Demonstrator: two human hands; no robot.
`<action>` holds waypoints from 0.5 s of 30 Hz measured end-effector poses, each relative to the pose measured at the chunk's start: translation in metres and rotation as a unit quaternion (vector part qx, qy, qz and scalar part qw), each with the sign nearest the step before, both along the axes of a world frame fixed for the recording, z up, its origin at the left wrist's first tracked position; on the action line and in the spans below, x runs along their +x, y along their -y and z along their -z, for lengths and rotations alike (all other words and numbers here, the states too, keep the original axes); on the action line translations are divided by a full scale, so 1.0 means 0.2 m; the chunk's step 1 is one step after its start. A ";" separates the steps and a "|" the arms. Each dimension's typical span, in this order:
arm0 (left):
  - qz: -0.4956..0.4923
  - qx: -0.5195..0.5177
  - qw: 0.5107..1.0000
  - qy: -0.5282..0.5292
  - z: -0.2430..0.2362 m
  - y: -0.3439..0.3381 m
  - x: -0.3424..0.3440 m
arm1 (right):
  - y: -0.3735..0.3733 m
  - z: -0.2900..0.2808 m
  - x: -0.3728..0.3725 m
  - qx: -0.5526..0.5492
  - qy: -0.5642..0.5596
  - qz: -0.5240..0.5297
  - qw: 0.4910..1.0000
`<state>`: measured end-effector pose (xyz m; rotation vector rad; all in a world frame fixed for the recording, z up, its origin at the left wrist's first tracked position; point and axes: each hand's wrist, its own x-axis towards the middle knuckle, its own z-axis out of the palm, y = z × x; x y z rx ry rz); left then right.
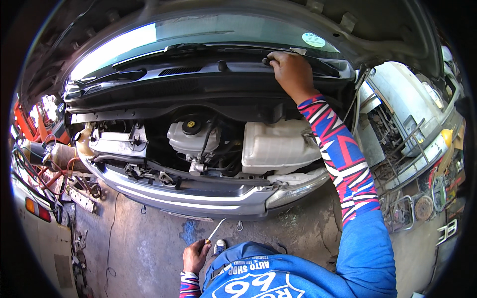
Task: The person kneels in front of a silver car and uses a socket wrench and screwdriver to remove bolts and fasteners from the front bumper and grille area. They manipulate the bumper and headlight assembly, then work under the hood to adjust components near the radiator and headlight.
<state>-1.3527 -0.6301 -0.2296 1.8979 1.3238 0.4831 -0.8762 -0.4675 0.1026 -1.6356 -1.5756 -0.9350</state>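
My right hand (293, 72) reaches across the open engine bay to the black cowl panel (238, 69) below the windscreen. Its fingers are curled together beside a small dark knob (266, 60); what lies between the fingertips is hidden. Low in front of the bumper, my left hand (196, 256) is closed on a thin, pale, curved rod (216, 228), which points up toward the vehicle. A white plastic tank (276, 146) sits in the bay below my right forearm. Left of it is a smaller white reservoir (181, 136) with a black cap (191, 126).
The raised bonnet (233, 7) hangs overhead. Wiper arms (114, 77) lie along the windscreen (223, 30). A silver bumper (198, 198) crosses in front of me. Gas cylinders (439, 144) and metal parts stand at right; a cable (112, 233) trails over the concrete floor.
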 end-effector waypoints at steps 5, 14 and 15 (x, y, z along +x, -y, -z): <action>0.014 -0.022 0.999 -0.033 -0.05 0.00 -0.01 | 0.16 0.00 -0.13 0.069 -0.059 -0.093 0.992; -0.050 -0.042 0.997 0.027 0.02 0.02 -0.06 | 0.85 1.14 -0.65 0.012 -0.602 -0.110 0.791; -0.045 -0.061 0.997 0.027 0.02 0.02 -0.07 | 0.90 1.27 -0.68 -0.020 -0.545 -0.047 0.837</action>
